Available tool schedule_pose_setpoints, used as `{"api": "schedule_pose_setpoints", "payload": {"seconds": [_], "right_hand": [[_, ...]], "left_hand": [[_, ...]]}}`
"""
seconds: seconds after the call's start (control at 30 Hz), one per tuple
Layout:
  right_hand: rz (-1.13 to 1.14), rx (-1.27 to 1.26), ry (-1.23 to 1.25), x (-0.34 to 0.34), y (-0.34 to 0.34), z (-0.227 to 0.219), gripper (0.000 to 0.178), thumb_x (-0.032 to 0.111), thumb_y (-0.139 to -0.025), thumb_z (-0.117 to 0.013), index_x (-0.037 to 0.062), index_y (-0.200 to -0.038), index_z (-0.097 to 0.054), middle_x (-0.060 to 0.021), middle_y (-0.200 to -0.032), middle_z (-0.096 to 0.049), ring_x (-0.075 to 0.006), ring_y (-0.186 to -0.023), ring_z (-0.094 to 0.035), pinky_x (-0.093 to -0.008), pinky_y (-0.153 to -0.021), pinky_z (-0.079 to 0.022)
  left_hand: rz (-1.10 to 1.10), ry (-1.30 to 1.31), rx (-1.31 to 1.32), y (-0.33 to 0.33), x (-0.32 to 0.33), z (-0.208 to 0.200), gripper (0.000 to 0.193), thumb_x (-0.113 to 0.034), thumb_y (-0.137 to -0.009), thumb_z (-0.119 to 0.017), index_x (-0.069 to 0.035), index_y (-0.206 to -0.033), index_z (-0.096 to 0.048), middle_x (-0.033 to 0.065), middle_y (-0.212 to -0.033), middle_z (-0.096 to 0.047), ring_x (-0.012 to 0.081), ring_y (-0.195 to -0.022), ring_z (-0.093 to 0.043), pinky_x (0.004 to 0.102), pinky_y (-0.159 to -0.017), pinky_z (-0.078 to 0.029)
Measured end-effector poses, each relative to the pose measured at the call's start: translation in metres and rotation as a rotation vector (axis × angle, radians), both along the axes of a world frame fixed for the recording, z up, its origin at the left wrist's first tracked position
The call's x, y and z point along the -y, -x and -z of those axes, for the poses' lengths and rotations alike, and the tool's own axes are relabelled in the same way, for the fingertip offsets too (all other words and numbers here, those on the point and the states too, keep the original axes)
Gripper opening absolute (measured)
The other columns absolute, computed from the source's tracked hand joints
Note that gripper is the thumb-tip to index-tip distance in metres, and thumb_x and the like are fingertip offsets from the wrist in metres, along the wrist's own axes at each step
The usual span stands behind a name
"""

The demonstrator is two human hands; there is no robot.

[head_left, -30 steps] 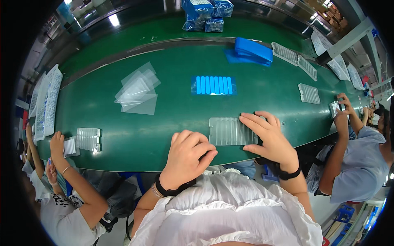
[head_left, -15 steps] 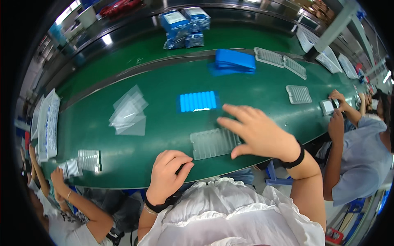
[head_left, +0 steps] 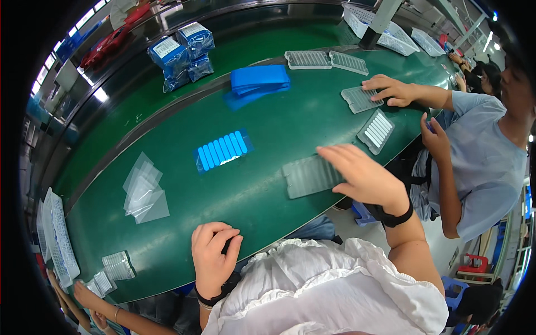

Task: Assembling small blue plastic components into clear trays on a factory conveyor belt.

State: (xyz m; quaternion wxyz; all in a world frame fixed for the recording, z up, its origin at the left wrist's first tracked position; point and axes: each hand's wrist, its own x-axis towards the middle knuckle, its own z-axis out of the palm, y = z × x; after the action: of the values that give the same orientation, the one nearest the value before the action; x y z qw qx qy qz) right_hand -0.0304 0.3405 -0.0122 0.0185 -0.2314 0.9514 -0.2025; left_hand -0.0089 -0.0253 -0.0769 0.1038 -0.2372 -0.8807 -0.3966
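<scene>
My right hand [head_left: 365, 174] spans the right end of a clear ribbed plastic tray [head_left: 304, 180], its fingers at the far edge and thumb at the near edge. The tray looks slightly blurred, and the hand covers its right end. Near the table's front edge rests my left hand [head_left: 215, 254], fingers curled and thumb close to the index finger, with nothing visible in it. Beyond, left of the tray, lies a flat pack with a row of bright blue strips [head_left: 224, 151]. Loose clear film sheets [head_left: 144, 190] overlap farther left.
Folded blue sheets [head_left: 259, 80] and bagged blue packs [head_left: 173, 58] lie at the back. Clear trays [head_left: 308, 60] and white baskets [head_left: 393, 39] stand far right. A co-worker's hand [head_left: 385, 89] touches a tray beside a white-filled tray [head_left: 377, 132]. Another person's hand [head_left: 86, 294] is at left.
The view has turned to the right. My right hand has shifted the clear tray rightward, away from my left hand. A white-filled tray now lies before the co-worker at right.
</scene>
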Motion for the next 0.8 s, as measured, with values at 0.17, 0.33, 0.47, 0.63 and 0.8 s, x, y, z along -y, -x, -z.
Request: {"api": "schedule_pose_setpoints", "payload": {"seconds": [0.17,0.33,0.47,0.63,0.8], "right_hand": [[0.026,-0.124,0.046,-0.009,0.012,-0.014,0.088,0.004,-0.069,-0.081,-0.0022,-0.149,-0.045,-0.0214,-0.141,-0.056,-0.042,-0.128,-0.051,-0.0461,-0.11,-0.043],[0.039,-0.061,-0.067,-0.013,0.033,-0.015,0.089,0.0,-0.068,-0.072,0.0002,-0.152,-0.043,-0.0229,-0.136,-0.058,-0.0413,-0.129,-0.053,-0.0453,-0.11,-0.042],[-0.07,-0.061,-0.068,-0.025,0.064,-0.016,0.09,-0.001,-0.069,-0.069,0.0009,-0.155,-0.041,-0.0225,-0.138,-0.057,-0.0389,-0.131,-0.052,-0.0437,-0.113,-0.04],[0.038,-0.06,0.02,-0.031,0.096,-0.022,0.089,-0.003,-0.071,-0.066,0.0023,-0.156,-0.04,-0.0218,-0.14,-0.055,-0.0365,-0.132,-0.052,-0.0424,-0.114,-0.038],[-0.243,-0.005,0.024,0.062,0.052,-0.035,0.094,0.002,-0.067,-0.072,0.0017,-0.156,-0.04,-0.0214,-0.134,-0.059,-0.0364,-0.128,-0.056,-0.0442,-0.113,-0.039]], "left_hand": [[-0.002,0.015,-0.042,0.002,0.004,-0.004,0.012,-0.008,-0.077,-0.081,-0.009,-0.088,-0.074,0.006,-0.092,-0.067,0.029,-0.086,-0.063,0.0408,-0.077,-0.046],[0.031,-0.012,-0.094,-0.012,0.013,0.008,0.011,-0.017,-0.086,-0.077,-0.012,-0.094,-0.072,0.0017,-0.101,-0.063,0.025,-0.093,-0.061,0.0397,-0.083,-0.046],[-0.003,-0.081,-0.071,-0.027,0.024,0.017,0.008,-0.015,-0.091,-0.074,-0.01,-0.096,-0.071,0.0018,-0.105,-0.063,0.0236,-0.096,-0.061,0.039,-0.088,-0.047],[-0.044,-0.27,-0.084,-0.039,0.041,0.019,0.011,-0.014,-0.089,-0.074,-0.01,-0.099,-0.069,0.0042,-0.102,-0.062,0.0262,-0.096,-0.062,0.0417,-0.087,-0.048],[-0.18,-0.288,-0.059,-0.035,0.049,0.008,0.021,-0.015,-0.088,-0.076,-0.01,-0.107,-0.07,0.0069,-0.109,-0.062,0.0285,-0.1,-0.062,0.0438,-0.09,-0.049]]}}
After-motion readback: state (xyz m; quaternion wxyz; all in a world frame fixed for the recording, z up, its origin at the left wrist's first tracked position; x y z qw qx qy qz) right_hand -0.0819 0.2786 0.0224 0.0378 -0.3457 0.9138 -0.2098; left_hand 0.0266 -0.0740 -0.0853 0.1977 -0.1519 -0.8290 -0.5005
